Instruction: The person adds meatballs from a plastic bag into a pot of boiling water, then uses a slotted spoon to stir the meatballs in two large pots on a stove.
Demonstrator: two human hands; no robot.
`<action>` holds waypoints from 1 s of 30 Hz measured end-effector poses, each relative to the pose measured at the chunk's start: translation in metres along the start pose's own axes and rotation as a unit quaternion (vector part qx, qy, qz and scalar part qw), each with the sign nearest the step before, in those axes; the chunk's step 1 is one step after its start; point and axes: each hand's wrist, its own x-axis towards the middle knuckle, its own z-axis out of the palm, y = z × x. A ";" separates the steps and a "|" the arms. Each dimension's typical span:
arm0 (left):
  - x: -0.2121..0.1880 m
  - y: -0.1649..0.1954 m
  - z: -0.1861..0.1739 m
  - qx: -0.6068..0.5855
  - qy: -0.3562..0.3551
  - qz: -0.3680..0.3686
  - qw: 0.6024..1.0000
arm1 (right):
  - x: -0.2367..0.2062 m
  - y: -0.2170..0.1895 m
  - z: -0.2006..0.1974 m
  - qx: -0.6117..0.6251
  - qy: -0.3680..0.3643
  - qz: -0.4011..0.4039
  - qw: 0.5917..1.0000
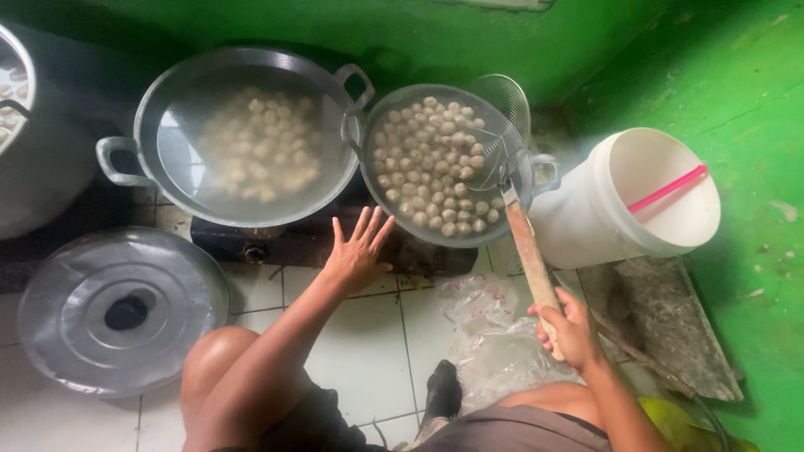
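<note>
Nearest the camera, the person's bent knee and dark shorts occupy the lower frame, above a white tiled floor (368, 351).

Right hand (571, 328): grip clamped around the lower end of the wooden handle (529, 255) of a wire skimmer (494, 134). The handle's long axis runs from the hand up and slightly left, and the mesh head rests at the right rim of the smaller pan (444, 163). That pan is full of pale meatballs (431, 167) in liquid.

Left hand (358, 251): fingers spread apart, palm down, holding nothing. It hovers over the dark burner (276, 243), in the gap below the two pans. Whether it touches the burner cannot be told.

Spatial relation: the smaller pan lies straight ahead of the right hand, along the handle's axis. The left hand is nearer to the pan's lower left rim; the right hand reaches it only through the skimmer.

Crumpled clear plastic bags (490, 335) lie on the floor between the hands. A round metal lid (121, 310) lies flat at the left.

Farther off, a larger two-handled wok (243, 134) holds more meatballs under steaming liquid. A white bucket (628, 197) with a pink stick stands to the right, against the green wall (502, 42).
</note>
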 end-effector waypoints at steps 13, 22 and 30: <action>0.004 -0.005 0.005 -0.070 0.059 -0.067 0.994 | -0.004 -0.009 0.018 -0.080 0.048 -0.080 0.992; 0.002 -0.003 -0.001 -0.078 0.058 -0.074 0.993 | 0.026 0.024 -0.003 -0.132 0.152 -0.151 0.968; 0.002 -0.003 0.003 -0.071 0.062 -0.068 0.993 | 0.052 0.056 -0.027 -0.120 0.177 -0.105 0.971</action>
